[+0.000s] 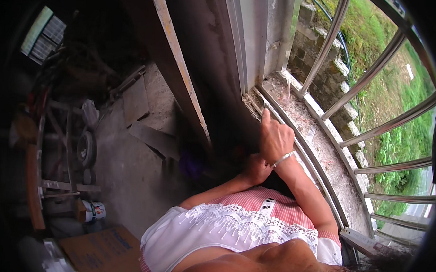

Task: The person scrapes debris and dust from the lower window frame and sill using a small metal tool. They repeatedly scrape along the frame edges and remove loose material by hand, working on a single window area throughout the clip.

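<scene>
My right hand (278, 138) rests at the metal window track (288, 124), back of the hand up, with a bracelet (283, 159) on the wrist. Its index finger points along the track at the corner by the frame. A thin dark sliver shows just past the fingertip; whether the hand holds it cannot be made out. The other fingers curl under, out of sight. My left hand (258, 170) is bent in front of my body, close to the right wrist and partly covered by it. Its fingers are curled, and shadow hides whether anything is in them.
Beyond the gritty sill (321, 151) stand shiny metal window bars (366, 80), with a block wall and grass outside. A narrow worn upright edge (184, 76) rises left of the window. A cardboard box (100, 251), a white bucket (94, 211) and a small wheel (87, 149) occupy the dim room.
</scene>
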Tool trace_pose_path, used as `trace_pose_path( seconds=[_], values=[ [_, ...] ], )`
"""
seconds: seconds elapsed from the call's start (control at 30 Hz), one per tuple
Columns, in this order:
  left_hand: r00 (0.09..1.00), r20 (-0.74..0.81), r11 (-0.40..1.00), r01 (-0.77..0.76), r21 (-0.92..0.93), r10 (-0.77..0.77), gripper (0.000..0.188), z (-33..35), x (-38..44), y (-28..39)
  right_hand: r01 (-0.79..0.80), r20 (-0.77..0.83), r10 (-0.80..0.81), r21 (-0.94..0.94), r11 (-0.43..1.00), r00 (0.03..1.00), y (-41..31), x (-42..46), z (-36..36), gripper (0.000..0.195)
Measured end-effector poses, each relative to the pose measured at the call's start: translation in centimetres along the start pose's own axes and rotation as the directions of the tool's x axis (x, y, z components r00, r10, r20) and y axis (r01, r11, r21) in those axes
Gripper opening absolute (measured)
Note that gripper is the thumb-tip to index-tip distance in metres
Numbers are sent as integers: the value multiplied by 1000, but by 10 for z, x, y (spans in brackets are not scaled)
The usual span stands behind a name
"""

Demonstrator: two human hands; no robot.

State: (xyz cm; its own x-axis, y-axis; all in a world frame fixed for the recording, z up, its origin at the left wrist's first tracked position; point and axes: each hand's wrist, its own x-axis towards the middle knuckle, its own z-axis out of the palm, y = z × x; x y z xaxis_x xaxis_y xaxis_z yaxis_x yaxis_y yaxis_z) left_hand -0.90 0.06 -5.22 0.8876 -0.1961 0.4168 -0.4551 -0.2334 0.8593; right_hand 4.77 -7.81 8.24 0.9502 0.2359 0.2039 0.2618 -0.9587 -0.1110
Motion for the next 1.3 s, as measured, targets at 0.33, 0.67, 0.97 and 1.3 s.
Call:
trace_pose_path(
  seconds=[0.33,0.67,0.97,1.3],
  values=[
    [996,-52,997,77,18,-76,41,1,7,25,5,30,-10,172,985,1000,35,18,17,42],
    [998,8,998,65,18,-65,73,-3,2,24,-13,-16,28,601,799,999,44,14,11,31],
    [998,-1,998,67,17,-67,75,-3,-13,19,-23,-78,75,525,851,994,35,-12,7,36],
    [998,-17,997,61,55,-61,85,-4,-6,24,37,-43,-27,250,967,999,46,-40,-32,46]
  ],
)
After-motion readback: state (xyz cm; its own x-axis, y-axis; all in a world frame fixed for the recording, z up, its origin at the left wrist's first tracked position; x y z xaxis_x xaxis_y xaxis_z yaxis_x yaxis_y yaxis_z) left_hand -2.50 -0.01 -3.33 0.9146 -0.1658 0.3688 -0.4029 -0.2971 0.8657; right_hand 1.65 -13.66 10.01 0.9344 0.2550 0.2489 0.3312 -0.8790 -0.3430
